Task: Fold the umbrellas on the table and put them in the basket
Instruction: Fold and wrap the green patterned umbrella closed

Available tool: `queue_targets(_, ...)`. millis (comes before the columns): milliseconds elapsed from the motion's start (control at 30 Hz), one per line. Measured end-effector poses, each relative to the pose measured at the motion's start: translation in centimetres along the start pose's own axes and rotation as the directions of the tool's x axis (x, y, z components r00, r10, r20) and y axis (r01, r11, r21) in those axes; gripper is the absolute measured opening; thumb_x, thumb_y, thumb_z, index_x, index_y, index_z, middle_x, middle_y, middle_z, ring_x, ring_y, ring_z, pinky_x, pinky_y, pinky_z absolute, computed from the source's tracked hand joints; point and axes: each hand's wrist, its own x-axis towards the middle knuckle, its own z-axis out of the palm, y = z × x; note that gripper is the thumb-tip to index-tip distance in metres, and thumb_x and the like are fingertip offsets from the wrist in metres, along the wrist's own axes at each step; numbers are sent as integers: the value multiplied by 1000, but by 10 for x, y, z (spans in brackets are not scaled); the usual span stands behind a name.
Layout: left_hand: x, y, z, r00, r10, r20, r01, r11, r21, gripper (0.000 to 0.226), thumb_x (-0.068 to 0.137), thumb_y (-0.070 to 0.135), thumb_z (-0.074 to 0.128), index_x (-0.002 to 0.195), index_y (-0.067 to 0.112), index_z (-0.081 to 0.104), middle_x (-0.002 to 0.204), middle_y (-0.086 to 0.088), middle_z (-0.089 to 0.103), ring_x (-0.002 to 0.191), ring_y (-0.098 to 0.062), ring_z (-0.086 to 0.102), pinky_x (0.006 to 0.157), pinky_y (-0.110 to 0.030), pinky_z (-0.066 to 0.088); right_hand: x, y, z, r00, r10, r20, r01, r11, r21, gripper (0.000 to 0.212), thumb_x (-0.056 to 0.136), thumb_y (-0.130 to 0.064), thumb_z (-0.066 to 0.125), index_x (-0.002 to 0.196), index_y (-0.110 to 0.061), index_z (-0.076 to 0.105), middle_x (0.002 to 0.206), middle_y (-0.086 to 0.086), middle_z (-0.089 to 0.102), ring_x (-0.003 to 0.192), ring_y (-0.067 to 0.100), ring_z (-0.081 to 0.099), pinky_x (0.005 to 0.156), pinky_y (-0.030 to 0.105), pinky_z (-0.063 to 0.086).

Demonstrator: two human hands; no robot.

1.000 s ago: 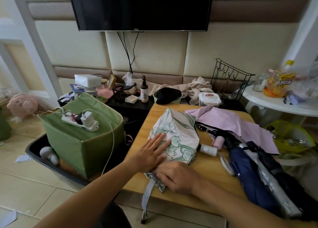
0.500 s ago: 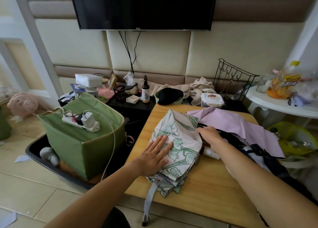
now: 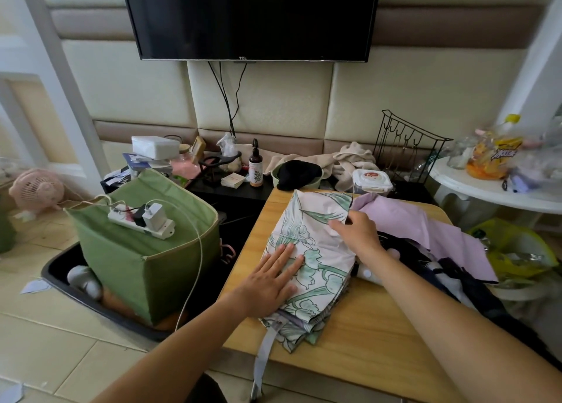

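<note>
A white umbrella with a green flower print (image 3: 316, 250) lies flattened on the wooden table (image 3: 365, 335). My left hand (image 3: 270, 281) presses flat on its near left part, fingers straight. My right hand (image 3: 355, 232) pinches the canopy's right edge near the far end. A grey strap (image 3: 264, 360) hangs from the umbrella over the table's front edge. To the right lie a lilac umbrella (image 3: 425, 229) and a dark navy one (image 3: 474, 293), partly hidden by my right arm. The green fabric basket (image 3: 146, 259) stands on the floor to the left.
A white power strip with plugs (image 3: 143, 220) lies across the basket's top, its cable trailing down. A black low shelf (image 3: 231, 186) with a bottle, a box and cloths runs behind the table. A wire rack (image 3: 407, 147) and a white round table (image 3: 492, 186) are at the right.
My right hand left the umbrella's near end, crossed to its right side and moved up along the edge toward the far end. My left hand stayed pressed on the canopy.
</note>
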Motion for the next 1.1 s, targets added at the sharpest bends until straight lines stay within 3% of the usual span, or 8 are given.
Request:
queue_targets(100,0,0,3,997,33,-73,-29,998,51,63,111,52,17,162,29,-10,168,-2,-23,154,-16,-25,126,-37,-13,-13,-2,-3,951,-279,-133,264,957,-120,40,95,-23,68,62,-12,48,66,4,53,72,30,54,65,38,37)
queue_targets(233,3,-1,4,975,109,-196,-83,987,134,62,108,48,28,162,17,21,163,-13,29,151,-29,27,122,-43,27,-27,9,-5,888,-459,-18,457,887,-65,15,93,-22,71,98,-9,78,103,4,69,93,21,65,80,35,52)
queue_targets(333,4,15,-15,969,-29,-246,-24,977,-211,49,106,28,40,153,15,39,143,-5,46,131,-21,42,112,-32,38,-49,27,-2,852,-494,170,519,838,-167,29,83,-42,73,106,-25,76,107,-11,69,97,14,66,83,34,53)
queue_targets(400,7,8,-17,928,-326,-178,155,774,-614,37,105,21,43,140,16,57,138,-6,58,126,-22,52,107,-29,41,-63,46,6,754,-589,292,643,753,-140,21,80,-30,76,100,-22,77,106,-9,68,100,13,63,88,32,51)
queue_targets(467,6,1,-24,834,-552,-4,266,410,-872,35,104,39,39,118,29,70,119,-1,71,112,-23,65,101,-45,51,-77,59,12,682,-634,364,713,687,-140,14,82,-22,74,96,-20,77,106,-8,67,103,12,58,91,30,47)
queue_targets(667,10,-4,-43,679,-702,215,298,-3,-954,43,108,53,27,119,16,47,115,-10,58,105,-25,59,98,-49,49,-87,64,20,651,-635,417,749,626,-215,19,83,-24,56,92,-23,72,103,-9,64,99,13,55,88,35,49)
queue_targets(867,-3,-7,-55,778,-528,341,361,-68,-930,37,103,35,50,110,8,74,106,-11,78,96,-27,75,82,-35,60,-86,61,22,674,-570,470,720,650,-243,18,82,-26,49,90,-24,65,101,-11,59,96,9,49,86,32,45)
queue_targets(1100,-15,-21,-63,818,-493,297,491,329,-807,46,92,45,72,91,0,73,87,-15,76,71,-15,68,66,-28,54,-81,52,18,691,-477,543,672,700,-242,12,83,-18,56,92,-18,65,98,-8,56,101,13,49,92,29,40)
